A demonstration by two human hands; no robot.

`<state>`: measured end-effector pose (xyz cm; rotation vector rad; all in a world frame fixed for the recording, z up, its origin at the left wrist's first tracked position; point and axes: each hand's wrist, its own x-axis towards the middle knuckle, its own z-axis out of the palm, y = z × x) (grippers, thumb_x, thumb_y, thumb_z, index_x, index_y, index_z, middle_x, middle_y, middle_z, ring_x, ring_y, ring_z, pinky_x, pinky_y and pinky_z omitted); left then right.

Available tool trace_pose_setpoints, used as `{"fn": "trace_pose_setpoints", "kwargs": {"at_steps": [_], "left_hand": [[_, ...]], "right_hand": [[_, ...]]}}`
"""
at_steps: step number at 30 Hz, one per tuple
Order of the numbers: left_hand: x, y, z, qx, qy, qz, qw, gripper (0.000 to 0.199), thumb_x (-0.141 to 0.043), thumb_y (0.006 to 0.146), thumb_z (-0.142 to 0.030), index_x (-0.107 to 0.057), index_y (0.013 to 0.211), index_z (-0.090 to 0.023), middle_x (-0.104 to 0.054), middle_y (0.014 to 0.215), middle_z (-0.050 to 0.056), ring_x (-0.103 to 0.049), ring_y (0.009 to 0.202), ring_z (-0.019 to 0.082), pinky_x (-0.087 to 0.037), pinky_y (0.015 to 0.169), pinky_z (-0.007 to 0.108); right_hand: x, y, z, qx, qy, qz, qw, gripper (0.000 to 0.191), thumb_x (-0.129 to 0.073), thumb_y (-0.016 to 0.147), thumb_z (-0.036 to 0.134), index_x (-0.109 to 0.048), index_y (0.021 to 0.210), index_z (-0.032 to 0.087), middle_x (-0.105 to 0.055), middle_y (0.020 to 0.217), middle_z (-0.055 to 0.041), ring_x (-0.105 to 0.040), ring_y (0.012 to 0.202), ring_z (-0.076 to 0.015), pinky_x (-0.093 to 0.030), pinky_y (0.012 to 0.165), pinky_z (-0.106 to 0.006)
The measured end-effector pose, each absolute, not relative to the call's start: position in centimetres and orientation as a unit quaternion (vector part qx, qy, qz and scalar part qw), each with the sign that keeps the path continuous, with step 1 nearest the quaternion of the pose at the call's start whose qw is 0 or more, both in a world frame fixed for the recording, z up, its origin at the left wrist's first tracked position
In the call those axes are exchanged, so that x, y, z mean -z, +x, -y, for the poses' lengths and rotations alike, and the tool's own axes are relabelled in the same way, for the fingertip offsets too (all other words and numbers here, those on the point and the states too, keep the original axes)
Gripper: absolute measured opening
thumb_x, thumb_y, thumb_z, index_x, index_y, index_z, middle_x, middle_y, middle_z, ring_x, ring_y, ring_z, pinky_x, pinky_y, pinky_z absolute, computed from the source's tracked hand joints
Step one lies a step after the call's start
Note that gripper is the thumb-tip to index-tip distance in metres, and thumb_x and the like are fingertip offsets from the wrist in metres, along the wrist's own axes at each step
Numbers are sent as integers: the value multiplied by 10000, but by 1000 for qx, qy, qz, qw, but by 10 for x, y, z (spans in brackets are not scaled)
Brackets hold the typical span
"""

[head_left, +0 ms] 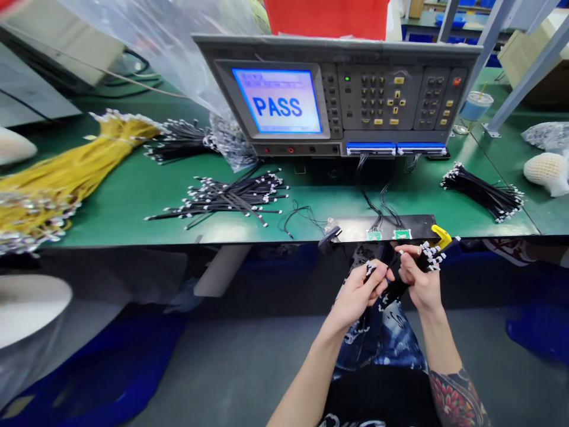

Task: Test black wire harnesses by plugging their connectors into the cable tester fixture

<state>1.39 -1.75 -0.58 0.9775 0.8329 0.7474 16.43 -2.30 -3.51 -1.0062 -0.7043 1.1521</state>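
Note:
Both hands are in front of the bench edge, above my lap. My left hand (365, 290) is closed around black cables with white connector ends that stick out by the thumb. My right hand (420, 276) grips a bundle of black cables (430, 259), its white plugs fanned out above the fingers. Between thumb and forefinger the right hand also pinches a white connector end. Just beyond the hands, two small green circuit boards (402, 235) sit on a black fixture strip (347, 227) at the bench edge. A yellow hook-shaped piece (441, 236) stands beside the right hand.
A grey tester (338, 89) shows PASS, with wires running down to the boards. Loose black cables (231, 196) lie left of centre, yellow cables (102, 157) farther left. Another black cable bundle (482, 191) rests at right. A blue cup (476, 107) stands behind it.

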Motion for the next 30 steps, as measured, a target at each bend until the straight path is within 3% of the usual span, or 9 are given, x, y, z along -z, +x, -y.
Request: {"fn": "trace_pose_setpoints", "kwargs": {"at_steps": [4, 7, 10, 14, 17, 21, 30], "left_hand": [[11, 23, 20, -373, 537, -432, 621, 490, -579, 964, -655, -646, 831, -188, -401, 600, -63, -309, 509, 101, -229, 473, 233], [16, 21, 21, -351, 541, -436, 627, 504, -543, 975, -664, -671, 883, -186, -376, 601, -68, -295, 509, 110, -230, 479, 243], [18, 8, 20, -329, 528, -446, 643, 522, -578, 953, -669, -731, 941, -170, -375, 578, -63, -315, 514, 122, -219, 476, 242], [18, -14, 18, -383, 470, -499, 619, 456, -721, 872, -618, -779, 877, -165, -514, 595, -19, -374, 520, 116, -222, 468, 231], [17, -23, 16, -423, 412, -500, 633, 437, -822, 777, -585, -789, 820, -151, -605, 610, 0, -252, 444, 56, -164, 443, 234], [19, -25, 12, -431, 357, -460, 690, 487, -911, 665, -565, -811, 884, -140, -706, 672, 46, -150, 418, 11, -134, 415, 232], [13, 0, 0, -448, 350, -422, 706, 500, -887, 713, -614, -749, 710, -134, -708, 782, 56, -167, 414, -14, -115, 407, 219]], "right_hand": [[43, 165, 22, -519, -478, 312, 636, 372, -860, 791, 527, -812, 898, 174, -647, 647, 11, -250, 393, -36, -222, 370, -238], [39, 164, 19, -523, -475, 285, 648, 404, -834, 799, 567, -791, 902, 178, -739, 747, -36, -207, 383, -20, -179, 360, -230], [32, 163, 13, -517, -461, 248, 677, 389, -829, 789, 564, -763, 857, 187, -662, 635, 14, -164, 370, -11, -122, 367, -220], [31, 163, 8, -479, -497, 246, 680, 361, -866, 737, 514, -759, 740, 170, -547, 520, 47, -216, 376, -24, -121, 390, -227], [36, 161, 6, -444, -526, 267, 675, 340, -859, 754, 491, -781, 725, 161, -557, 519, 33, -281, 397, -41, -161, 407, -236], [40, 160, 7, -413, -557, 292, 659, 319, -818, 815, 474, -798, 754, 162, -567, 536, 24, -324, 428, -66, -204, 422, -247], [33, 153, 6, -402, -566, 273, 666, 297, -819, 819, 433, -764, 726, 156, -578, 540, 18, -352, 447, -72, -210, 424, -241]]}}
